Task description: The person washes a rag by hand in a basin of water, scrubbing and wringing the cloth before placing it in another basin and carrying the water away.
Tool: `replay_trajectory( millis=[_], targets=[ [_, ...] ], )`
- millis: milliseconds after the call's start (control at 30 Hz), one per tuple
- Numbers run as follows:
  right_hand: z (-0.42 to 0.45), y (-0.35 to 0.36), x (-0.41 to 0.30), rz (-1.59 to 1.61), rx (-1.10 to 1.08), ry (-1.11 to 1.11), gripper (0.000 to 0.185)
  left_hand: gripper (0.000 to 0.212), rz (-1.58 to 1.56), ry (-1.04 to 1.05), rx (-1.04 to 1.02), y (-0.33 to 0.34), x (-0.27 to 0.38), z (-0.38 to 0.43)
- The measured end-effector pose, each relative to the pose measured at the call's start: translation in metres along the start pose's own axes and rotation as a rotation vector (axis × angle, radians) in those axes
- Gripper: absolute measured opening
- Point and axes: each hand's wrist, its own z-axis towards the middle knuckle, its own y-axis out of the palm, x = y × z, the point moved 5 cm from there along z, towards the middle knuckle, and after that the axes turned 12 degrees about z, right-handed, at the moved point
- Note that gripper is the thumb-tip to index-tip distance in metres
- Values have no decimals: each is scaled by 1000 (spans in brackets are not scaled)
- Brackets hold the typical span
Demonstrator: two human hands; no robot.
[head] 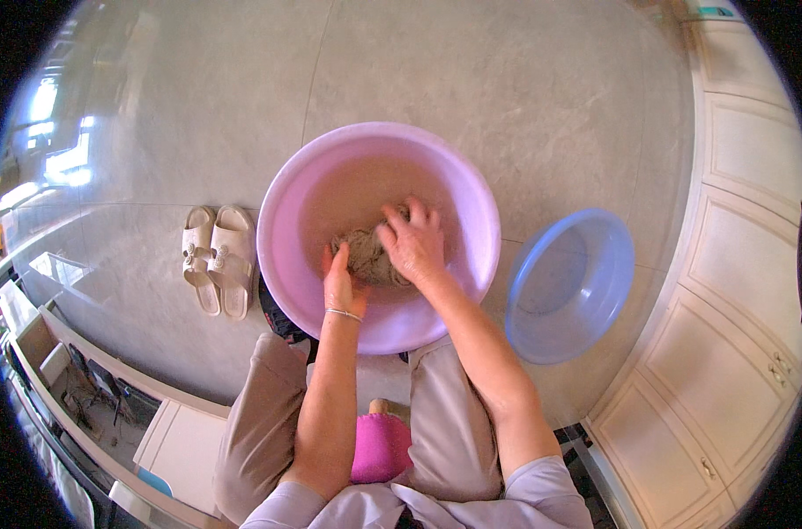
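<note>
A large pink plastic basin [275,244] stands on the floor before me, holding murky brownish water. A wet, bunched grey-brown cloth [372,259] lies in the water between my hands. At its left side is my left hand [343,284], thumb resting against the cloth and a thin bracelet on the wrist; its other fingers are partly under the murky water. My right hand [412,243] is over the cloth's upper right part, fingers spread, bent and slightly blurred. Whether either hand grips the cloth is hard to see.
A blue plastic basin [573,291] sits tilted in view at the right, near cream cabinets [738,244]. Left of the pink basin stands a pair of beige slippers [232,264]. A pink-covered stool [381,449] shows between my legs. An open drawer-like compartment [97,390] is at lower left.
</note>
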Motion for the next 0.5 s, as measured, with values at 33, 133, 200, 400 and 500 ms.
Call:
replay_trajectory(
  millis=[33,133,200,400,500],
  targets=[
    [-3,2,-2,2,-85,-8,32,66,40,-65,18,8,-6,-3],
    [-12,24,0,210,-227,66,27,63,18,-228,-51,4,-22,2],
    [-24,22,-21,374,-294,88,25,60,-139,-158,-125,-11,-26,11],
    [-60,-9,-91,373,-287,-43,21,33,-217,-78,-155,2,-6,6],
    [-55,-12,-89,290,-128,-81,19,27,106,68,-184,3,-5,6]
  ],
)
